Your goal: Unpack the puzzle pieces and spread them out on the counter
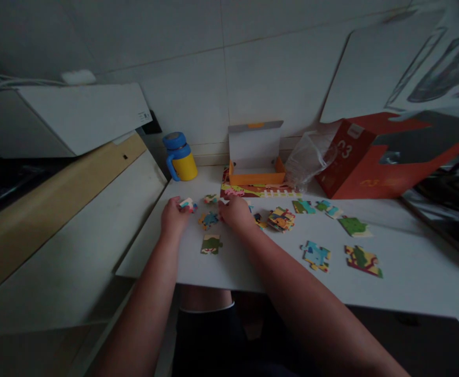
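At the left of the table, my left hand (173, 215) pinches one or more jigsaw puzzle pieces (189, 204) between thumb and fingers. My right hand (235, 211) is closed near the middle, with a pale bit of a puzzle piece (223, 201) showing at its fingertips. Between and in front of my hands lie a blue piece (209, 220), a small green piece (211, 199) and a green-and-cream piece (211, 244). Right of my right wrist is a pile of pieces (281, 219). My right hand and forearm partly cover other pieces.
More loose pieces, including a blue one (316, 255) and a yellow-green one (363, 261), lie to the right. An orange open box (257, 179) stands on a printed sheet (237, 192) at the back. Around it are a blue-yellow mug (185, 165), plastic bag (305, 159) and red carton (345, 167).
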Demonstrator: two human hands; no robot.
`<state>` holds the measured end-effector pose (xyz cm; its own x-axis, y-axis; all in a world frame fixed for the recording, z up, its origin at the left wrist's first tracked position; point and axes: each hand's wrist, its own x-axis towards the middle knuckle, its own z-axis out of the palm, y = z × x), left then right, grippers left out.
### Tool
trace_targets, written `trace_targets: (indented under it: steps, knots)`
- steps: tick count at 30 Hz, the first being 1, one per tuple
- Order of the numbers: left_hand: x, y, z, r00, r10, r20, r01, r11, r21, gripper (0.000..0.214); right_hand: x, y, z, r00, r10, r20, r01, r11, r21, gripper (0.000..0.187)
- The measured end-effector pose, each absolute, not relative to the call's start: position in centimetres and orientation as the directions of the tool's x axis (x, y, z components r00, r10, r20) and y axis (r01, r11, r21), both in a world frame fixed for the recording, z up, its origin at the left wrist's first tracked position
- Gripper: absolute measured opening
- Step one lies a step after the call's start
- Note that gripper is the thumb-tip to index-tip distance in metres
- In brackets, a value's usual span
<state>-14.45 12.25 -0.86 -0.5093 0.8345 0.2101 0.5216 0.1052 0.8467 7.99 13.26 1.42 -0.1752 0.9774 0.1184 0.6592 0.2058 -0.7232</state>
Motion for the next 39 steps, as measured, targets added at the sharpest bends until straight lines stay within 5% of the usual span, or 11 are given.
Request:
trace_targets:
  steps: [7, 10, 13, 16, 27, 39]
  knots:
    - [-14.0, 11.7, -0.1, -0.418, 0.851, 0.318, 0.738, 0.113, 0.665, 0.037, 13.5, 9.3, 6.2, -0.158, 0.971, 0.181, 0.826, 0.231, -0.514, 0.035]
    - [-14.0, 11.9, -0.3, -0.394, 0.859, 0.326, 0.770, 0.115, 0.627, 0.034, 18.3, 8.2, 6.0, -0.133, 0.972, 0.195, 0.938, 0.187, -0.292, 0.055]
    - [-13.8, 12.0, -0.3, -0.363, 0.864, 0.350, 0.806, 0.103, 0.583, 0.031, 22.5, 7.8, 4.8, -0.177, 0.982, 0.061, 0.967, 0.185, -0.175, 0.075]
    - [-13.5, 11.9, -0.1, -0.336, 0.867, 0.368, 0.826, 0.083, 0.558, 0.028, 24.9, 8.1, 3.7, -0.250, 0.968, -0.036, 0.953, 0.239, -0.186, 0.073]
    - [-13.2, 11.8, 0.3, -0.357, 0.883, 0.304, 0.797, 0.118, 0.592, 0.020, 27.3, 8.9, 5.9, -0.270, 0.962, -0.023, 0.918, 0.251, -0.306, 0.042]
    - [-13.5, 12.2, -0.2, -0.345, 0.889, 0.302, 0.780, 0.092, 0.619, 0.019, 29.7, 7.7, 5.8, -0.190, 0.980, 0.062, 0.904, 0.199, -0.378, 0.046]
